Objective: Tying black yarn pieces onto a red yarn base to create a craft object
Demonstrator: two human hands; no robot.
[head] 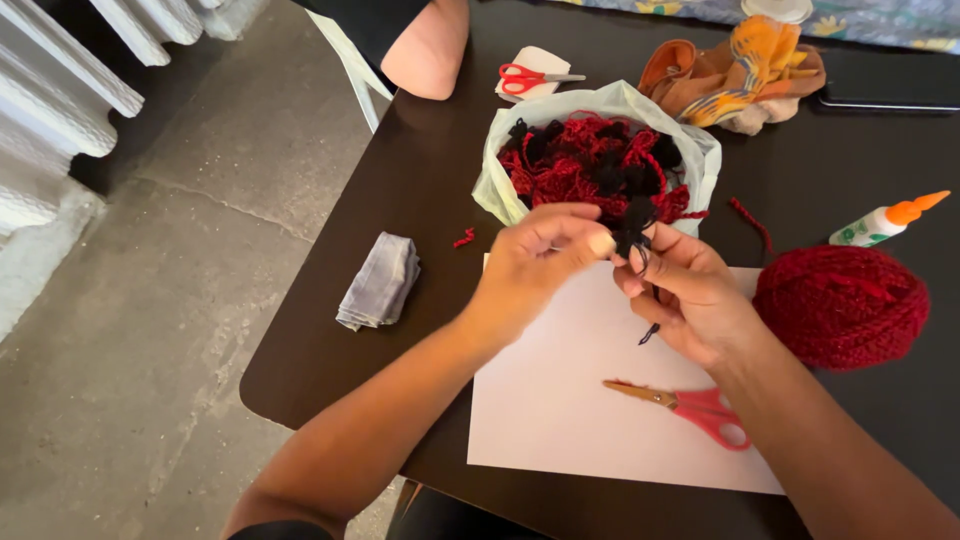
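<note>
Grey concrete floor (150, 330), cracked and stained, fills the left side of the view, with white ribbed slats (60, 80) of some fixture at the upper left corner. Over it stands a dark brown table (400, 190) with a rounded corner. A patterned cloth (880, 25) runs along the table's far edge. Another person's bare arm (428, 48) rests at the far side.

On the table, a white sheet of paper (560, 400) lies under both hands. Behind it stands a pale plastic bag (600, 105), open and full of red and black yarn pieces. To the right sits a ball of dark red yarn (842, 305), and at the far side a crumpled orange and brown cloth (735, 80). A folded grey cloth (380, 282) lies near the left edge.

Above the paper, the left hand (535, 265) and the right hand (685, 290) meet, each pinched closed on a small black yarn piece (633, 235) held between them just in front of the bag, a strand hanging down.

Red-handled scissors (690, 405) lie on the paper, near the right wrist; a second red pair (535, 78) lies on a white scrap beyond the bag. A glue bottle (885, 220) with an orange tip lies at the right. A red yarn scrap (464, 238) lies left of the bag.
</note>
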